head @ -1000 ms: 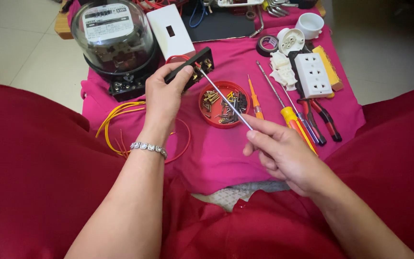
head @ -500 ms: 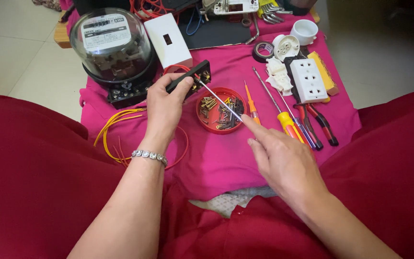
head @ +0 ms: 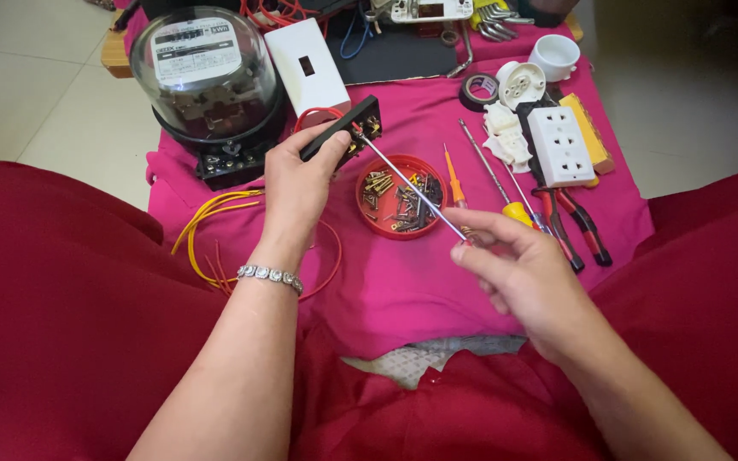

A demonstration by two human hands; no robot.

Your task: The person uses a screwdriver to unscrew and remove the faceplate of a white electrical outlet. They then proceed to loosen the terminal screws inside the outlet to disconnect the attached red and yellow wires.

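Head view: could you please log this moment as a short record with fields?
left hand: grips black block
right hand: pinches screwdriver, its tip at the block
under shaft: red lid of screws
left of block: meter, white plate, yellow wire
right side: white socket, pliers
surface: pink cloth
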